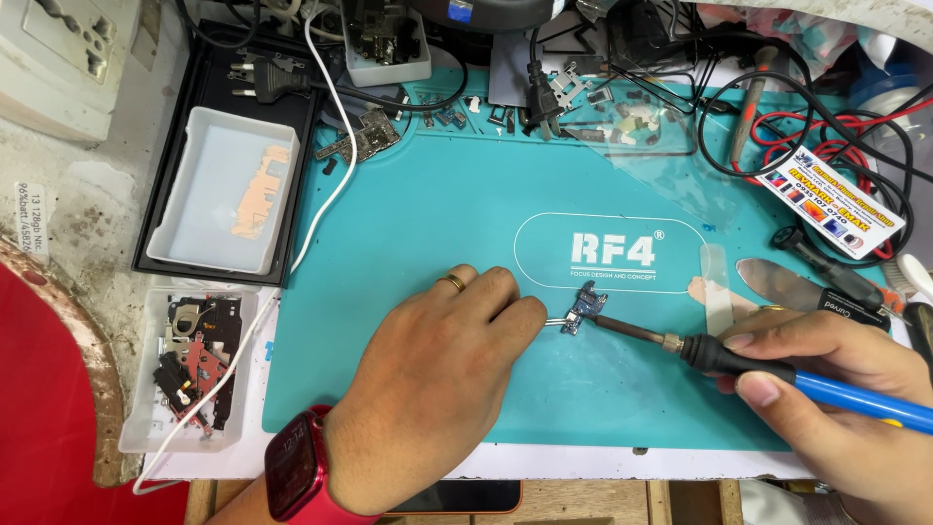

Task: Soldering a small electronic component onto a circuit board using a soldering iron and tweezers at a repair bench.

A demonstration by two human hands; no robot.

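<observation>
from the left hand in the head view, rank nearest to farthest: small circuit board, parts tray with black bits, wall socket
1. small circuit board, just right of the left hand
2. parts tray, at the mat's left edge
3. wall socket, top left corner

The left hand [428,389] is laid palm down, with the wrist bent slightly inward. Its fingers [505,301] are curled and closed together in a pinch at the tips. The right hand [836,389] is brought in from the right side. Its thumb and fingers [753,365] are closed in a pen-like grip, just behind the pinch.
</observation>
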